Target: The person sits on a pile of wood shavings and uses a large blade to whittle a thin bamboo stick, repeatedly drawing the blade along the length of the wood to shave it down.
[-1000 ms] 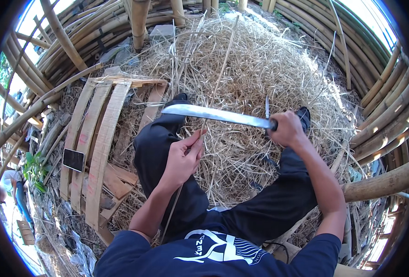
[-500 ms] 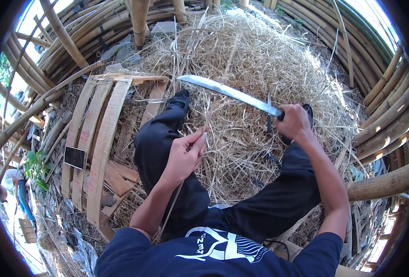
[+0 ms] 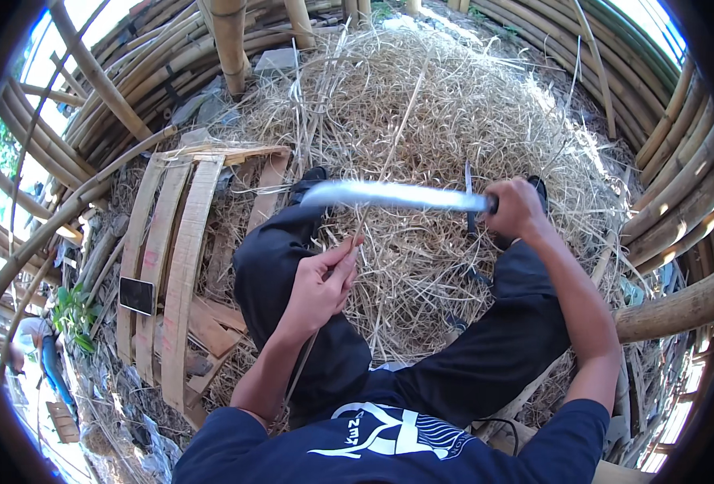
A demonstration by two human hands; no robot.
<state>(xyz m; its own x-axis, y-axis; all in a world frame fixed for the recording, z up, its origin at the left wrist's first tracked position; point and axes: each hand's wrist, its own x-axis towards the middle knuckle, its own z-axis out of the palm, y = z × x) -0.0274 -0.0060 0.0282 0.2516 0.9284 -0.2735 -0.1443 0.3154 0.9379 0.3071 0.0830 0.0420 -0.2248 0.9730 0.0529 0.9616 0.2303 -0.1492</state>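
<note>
**Blade swung back level over the straw**

Since half a second ago the long knife has dropped from its slant toward eleven o'clock and now lies nearly level, tip pointing to nine o'clock, blurred with motion. The right hand has its grip closed tight around the handle. The left hand has barely shifted; its fingers are pinched shut on a thin bamboo strip that runs up toward twelve o'clock, meeting the blade near its middle, and trails down past the wrist.

As a judgement, the strip is partway through being shaved: most of its length above the fingers looks slim already, while the part below the hand cannot be read.

Around the seated legs lies a deep heap of dry straw. At nine o'clock lean flat split planks, with a dark phone resting on them. Bamboo poles ring the spot, and one thick pole at three o'clock crowds the right elbow. Loose straw stalks cross in front of the blade's path.
</note>
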